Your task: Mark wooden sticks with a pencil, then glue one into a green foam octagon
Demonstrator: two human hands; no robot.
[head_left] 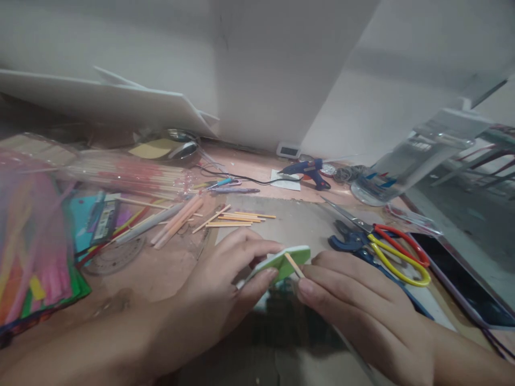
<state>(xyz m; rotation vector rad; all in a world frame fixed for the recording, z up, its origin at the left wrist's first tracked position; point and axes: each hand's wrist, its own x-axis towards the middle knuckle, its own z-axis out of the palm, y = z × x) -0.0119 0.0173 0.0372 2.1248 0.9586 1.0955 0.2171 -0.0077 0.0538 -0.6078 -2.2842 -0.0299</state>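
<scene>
My left hand [237, 273] pinches a small flat green piece with a white edge, a foam board piece [301, 255] by its look, between thumb and fingers. Between the thumb and fingers of my right hand [354, 295] is a short thin wooden stick [294, 265]. The stick's far end meets the green face of the piece; whether it is stuck there I cannot tell. Both hands are held above the near part of the work surface, close together. Several loose wooden sticks [241, 219] lie just beyond my left hand.
Scissors [382, 236] with red and yellow handles, blue pliers [350, 241] and a phone [462, 279] lie on the right. A blue glue gun [306, 169] and a clear water jug [410, 155] stand behind. Colourful craft strips [36, 241] and bagged sticks [124, 171] fill the left.
</scene>
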